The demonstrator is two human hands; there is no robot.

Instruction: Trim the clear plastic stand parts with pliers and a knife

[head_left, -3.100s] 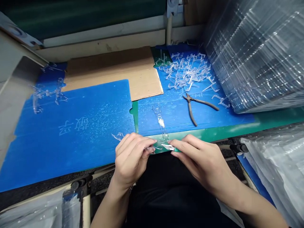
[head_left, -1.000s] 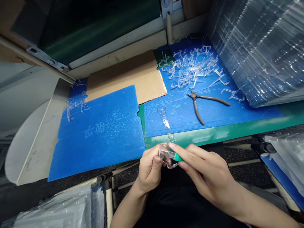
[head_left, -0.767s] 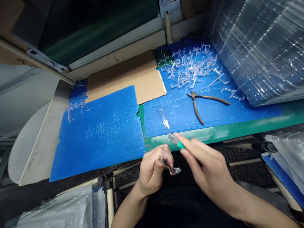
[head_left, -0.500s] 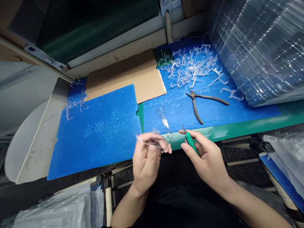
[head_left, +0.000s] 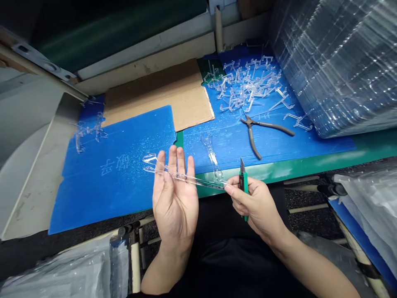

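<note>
A long clear plastic piece (head_left: 201,182) with a forked end spans both hands above the table's front edge. My left hand (head_left: 175,198) faces palm up with its fingers stretched, and its thumb presses the piece near the fork. My right hand (head_left: 256,203) pinches the other end between thumb and fingertip. Also held in the right hand is a green utility knife (head_left: 245,184), its blade bared and pointing up. Behind the hands, a similar clear plastic piece (head_left: 212,157) lies on the blue sheet (head_left: 229,145).
Cutting pliers (head_left: 252,124) lie spread behind the right hand. Beyond them is a heap of small clear plastic scraps (head_left: 248,87). Stacked clear trays (head_left: 341,74) rise at the right. A second blue sheet (head_left: 118,178) and cardboard (head_left: 155,91) cover the left; more clear pieces (head_left: 89,132) lie there.
My left hand has opened out flat, turning the plastic piece lengthwise across. The right hand has taken its other end, and the knife now stands upright. The view has shifted slightly.
</note>
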